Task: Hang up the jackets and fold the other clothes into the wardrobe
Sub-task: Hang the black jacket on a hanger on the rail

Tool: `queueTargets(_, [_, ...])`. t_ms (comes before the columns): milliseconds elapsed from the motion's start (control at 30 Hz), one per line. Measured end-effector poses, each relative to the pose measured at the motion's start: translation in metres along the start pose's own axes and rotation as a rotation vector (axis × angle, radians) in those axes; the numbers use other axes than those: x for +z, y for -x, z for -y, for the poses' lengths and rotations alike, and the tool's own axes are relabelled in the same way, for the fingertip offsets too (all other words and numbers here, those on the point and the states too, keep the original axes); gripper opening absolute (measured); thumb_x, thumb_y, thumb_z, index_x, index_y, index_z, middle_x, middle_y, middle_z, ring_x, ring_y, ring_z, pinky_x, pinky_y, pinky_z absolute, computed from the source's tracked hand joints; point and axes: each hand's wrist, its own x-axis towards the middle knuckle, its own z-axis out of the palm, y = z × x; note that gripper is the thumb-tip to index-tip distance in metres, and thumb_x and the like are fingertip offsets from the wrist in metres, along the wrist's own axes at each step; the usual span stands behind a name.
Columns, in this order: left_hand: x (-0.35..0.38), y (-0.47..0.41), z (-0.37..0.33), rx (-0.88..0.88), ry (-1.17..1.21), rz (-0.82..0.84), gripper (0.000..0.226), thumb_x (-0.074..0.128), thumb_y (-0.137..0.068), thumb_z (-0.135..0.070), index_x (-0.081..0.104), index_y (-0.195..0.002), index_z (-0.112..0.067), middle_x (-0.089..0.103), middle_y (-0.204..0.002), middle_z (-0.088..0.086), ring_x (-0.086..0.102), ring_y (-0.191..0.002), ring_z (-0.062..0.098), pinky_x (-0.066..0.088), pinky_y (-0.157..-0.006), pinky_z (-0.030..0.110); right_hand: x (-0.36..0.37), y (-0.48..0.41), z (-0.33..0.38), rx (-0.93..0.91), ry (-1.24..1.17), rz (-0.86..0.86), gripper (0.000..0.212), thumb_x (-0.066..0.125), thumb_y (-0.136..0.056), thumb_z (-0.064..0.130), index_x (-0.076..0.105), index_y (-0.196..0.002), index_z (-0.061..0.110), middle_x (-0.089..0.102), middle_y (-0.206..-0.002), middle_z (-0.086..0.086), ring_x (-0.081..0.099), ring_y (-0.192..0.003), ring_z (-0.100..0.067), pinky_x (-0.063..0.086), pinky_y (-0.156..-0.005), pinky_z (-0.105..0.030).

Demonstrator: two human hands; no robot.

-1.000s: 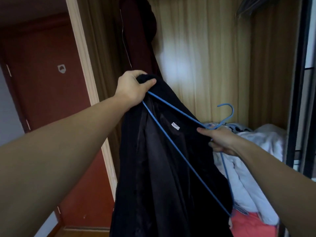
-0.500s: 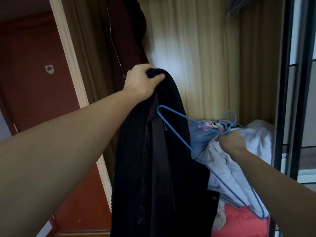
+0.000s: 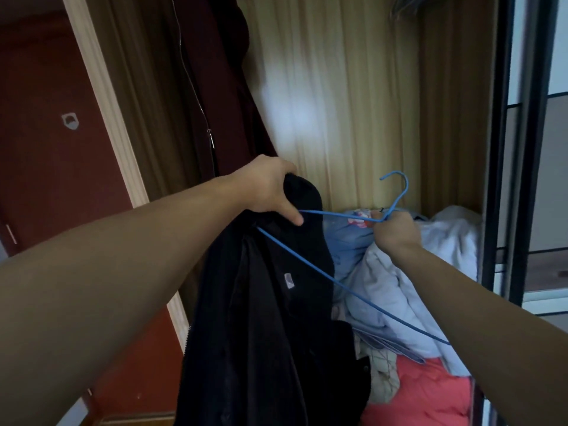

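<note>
A black jacket (image 3: 264, 318) hangs in front of the open wardrobe (image 3: 353, 103), held up by its shoulder in my left hand (image 3: 270, 189). A blue wire hanger (image 3: 338, 284) runs from the jacket's shoulder, where its left end goes under the fabric, across to my right hand (image 3: 395, 229), which grips it just below the hook. The hook points up. A dark red jacket (image 3: 215, 87) with a zip hangs inside the wardrobe at the left.
A heap of clothes lies on the wardrobe floor: pale blue and white garments (image 3: 408, 272) and a red one (image 3: 430, 392). A sliding door frame (image 3: 504, 149) stands at the right. A red room door (image 3: 52, 133) is at the left.
The hanger's left end, free of the jacket half a second ago, now sits at the shoulder by my left hand. My left hand and the jacket sit lower in view.
</note>
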Motion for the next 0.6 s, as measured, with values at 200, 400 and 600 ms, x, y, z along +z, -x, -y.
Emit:
queueTargets(200, [0.009, -0.001, 0.006, 0.049, -0.305, 0.061, 0.04, 0.071, -0.081, -0.027, 0.065, -0.119, -0.018, 0.064, -0.104, 0.006, 0.063, -0.09, 0.026, 0.058, -0.077, 0.042, 0.001, 0.012, -0.007, -0.111, -0.221, 0.04, 0.016, 0.067, -0.088, 0.02, 0.076, -0.088, 0.007, 0.072, -0.089, -0.008, 0.066, -0.093, -0.021, 0.047, -0.077, -0.03])
queueTargets(400, [0.013, 0.007, 0.012, 0.041, -0.287, 0.046, 0.038, 0.067, -0.089, -0.033, 0.062, -0.126, -0.026, 0.061, -0.118, 0.007, 0.059, -0.103, 0.028, 0.053, -0.085, 0.04, 0.004, 0.065, -0.058, -0.617, -0.035, -0.323, 0.056, 0.06, -0.074, 0.034, 0.055, -0.124, 0.008, 0.053, -0.121, -0.015, 0.05, -0.114, -0.032, 0.039, -0.099, -0.046])
queueTargets(600, [0.015, 0.009, 0.018, -0.002, -0.232, -0.027, 0.043, 0.067, -0.089, -0.029, 0.06, -0.131, -0.025, 0.06, -0.123, 0.008, 0.059, -0.108, 0.03, 0.053, -0.089, 0.041, 0.058, 0.14, -0.098, -0.893, 0.128, -0.034, 0.024, 0.063, -0.076, 0.032, 0.066, -0.096, 0.018, 0.062, -0.102, -0.003, 0.06, -0.095, -0.026, 0.039, -0.088, -0.038])
